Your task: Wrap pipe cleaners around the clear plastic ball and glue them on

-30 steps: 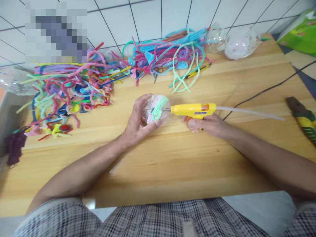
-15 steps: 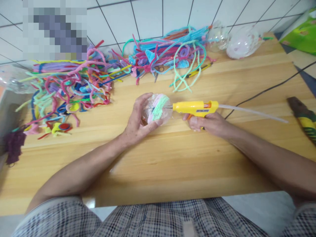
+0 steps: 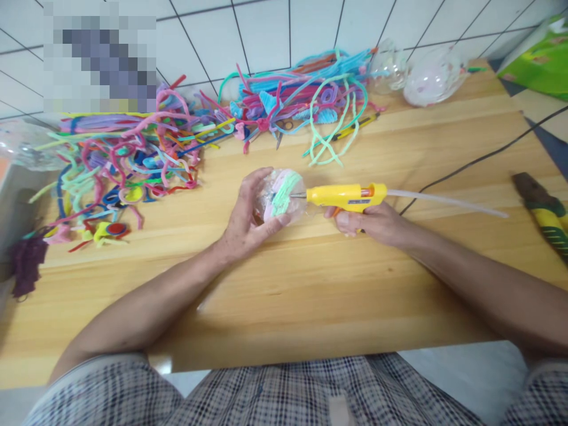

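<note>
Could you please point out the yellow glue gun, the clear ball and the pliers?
Yellow glue gun (image 3: pixel 341 194), head view: middle of its body.
Clear ball (image 3: pixel 281 200), head view: mint-green part across its middle.
Pliers (image 3: pixel 546 221), head view: yellow part of the handle.

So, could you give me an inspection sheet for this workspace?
Surface: wooden table, grain visible.
Things in hand: clear ball with green and pink strands; yellow glue gun, its nozzle at the strands (contact unclear), glue stick trailing behind.
Clutter: colourful fuzzy stems heaped at back and left; more clear balls behind; dark-jawed tool at right.
Hands: left hand around the ball; right hand gripping the gun's handle.
Cables: black cable running off right.
Surroundings: white tiled wall; green package, upper right.
</note>
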Demonstrator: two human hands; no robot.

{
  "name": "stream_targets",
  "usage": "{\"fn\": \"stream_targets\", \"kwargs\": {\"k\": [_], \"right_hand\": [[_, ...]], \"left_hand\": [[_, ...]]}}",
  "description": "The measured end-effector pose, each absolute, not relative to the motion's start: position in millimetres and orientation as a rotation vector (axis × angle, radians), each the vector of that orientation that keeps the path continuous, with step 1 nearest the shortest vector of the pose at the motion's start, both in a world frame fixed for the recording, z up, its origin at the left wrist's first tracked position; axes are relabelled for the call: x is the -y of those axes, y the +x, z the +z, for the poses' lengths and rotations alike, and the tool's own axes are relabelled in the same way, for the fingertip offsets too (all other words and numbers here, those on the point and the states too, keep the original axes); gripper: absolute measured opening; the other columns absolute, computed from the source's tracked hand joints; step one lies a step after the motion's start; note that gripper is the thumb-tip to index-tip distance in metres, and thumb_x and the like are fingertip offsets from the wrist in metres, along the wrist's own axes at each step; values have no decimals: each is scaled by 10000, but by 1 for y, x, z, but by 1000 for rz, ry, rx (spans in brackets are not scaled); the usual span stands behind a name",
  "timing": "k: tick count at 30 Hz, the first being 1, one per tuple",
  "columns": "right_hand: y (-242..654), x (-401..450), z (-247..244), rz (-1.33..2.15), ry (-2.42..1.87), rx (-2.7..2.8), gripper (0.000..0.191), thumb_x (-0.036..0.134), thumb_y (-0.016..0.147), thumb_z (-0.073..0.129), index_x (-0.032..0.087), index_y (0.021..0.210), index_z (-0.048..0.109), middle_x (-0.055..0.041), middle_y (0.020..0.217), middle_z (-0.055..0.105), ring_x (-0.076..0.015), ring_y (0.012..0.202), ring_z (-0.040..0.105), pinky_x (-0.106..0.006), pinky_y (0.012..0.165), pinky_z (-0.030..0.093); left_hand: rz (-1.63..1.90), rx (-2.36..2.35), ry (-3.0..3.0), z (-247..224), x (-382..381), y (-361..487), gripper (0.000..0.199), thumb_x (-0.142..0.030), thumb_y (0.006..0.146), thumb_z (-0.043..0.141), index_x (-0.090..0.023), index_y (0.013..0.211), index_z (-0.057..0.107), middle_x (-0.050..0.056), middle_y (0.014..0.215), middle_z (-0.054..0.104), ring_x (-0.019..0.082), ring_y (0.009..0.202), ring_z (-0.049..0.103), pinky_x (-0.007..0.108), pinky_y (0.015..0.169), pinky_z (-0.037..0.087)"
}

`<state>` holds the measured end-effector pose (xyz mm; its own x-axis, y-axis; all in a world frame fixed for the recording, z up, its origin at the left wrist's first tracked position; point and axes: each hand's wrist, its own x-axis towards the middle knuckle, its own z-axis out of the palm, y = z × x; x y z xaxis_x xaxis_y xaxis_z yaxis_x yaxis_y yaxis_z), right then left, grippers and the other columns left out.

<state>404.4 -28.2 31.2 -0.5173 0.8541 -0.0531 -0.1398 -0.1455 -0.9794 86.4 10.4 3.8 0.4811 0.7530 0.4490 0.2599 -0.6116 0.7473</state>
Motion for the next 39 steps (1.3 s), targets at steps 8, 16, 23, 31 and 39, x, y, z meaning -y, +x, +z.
{"fn": "stream_targets", "kwargs": {"k": [8, 16, 23, 31, 39], "right_hand": [[404, 27, 31, 1738, -842, 1417, 283, 469, 1012, 801, 201, 1063, 727, 84, 632, 566, -96, 551, 463, -278, 539, 387], [407, 27, 28, 1734, -888, 1396, 347, 527, 994, 827, 198, 1047, 730, 85, 616, 573, -94, 526, 455, -268, 506, 389], [405, 28, 29, 1743, -836, 1407, 312, 499, 1004, 828, 204, 1059, 744, 90, 628, 564, -91, 539, 454, -258, 507, 396], [406, 27, 28, 1743, -908, 1372, 412, 593, 961, 859, 206, 1027, 734, 87, 601, 565, -99, 518, 465, -264, 491, 397], [403, 29, 30, 1751, -816, 1402, 256, 449, 1010, 817, 210, 1077, 752, 86, 635, 569, -100, 555, 458, -265, 530, 398]], "left_hand": [[1064, -835, 2145, 3, -11, 86, 893, -658, 1040, 787, -343, 1743, 336, 154, 1712, 485, 383, 1603, 545, 611, 1354, 501], [1074, -826, 2133, 2, -12, 86, 893, -665, 1034, 793, -346, 1736, 341, 149, 1693, 497, 373, 1570, 576, 598, 1328, 529], [1053, -832, 2117, 4, -11, 86, 881, -667, 1040, 779, -358, 1734, 333, 149, 1706, 479, 378, 1603, 538, 627, 1366, 481], [1063, -840, 2128, 1, -12, 86, 909, -697, 1022, 786, -359, 1732, 329, 156, 1704, 481, 391, 1586, 552, 629, 1335, 516], [1048, -833, 2146, 4, -11, 85, 903, -661, 1033, 793, -345, 1739, 327, 160, 1713, 478, 381, 1602, 541, 607, 1357, 493]]}}
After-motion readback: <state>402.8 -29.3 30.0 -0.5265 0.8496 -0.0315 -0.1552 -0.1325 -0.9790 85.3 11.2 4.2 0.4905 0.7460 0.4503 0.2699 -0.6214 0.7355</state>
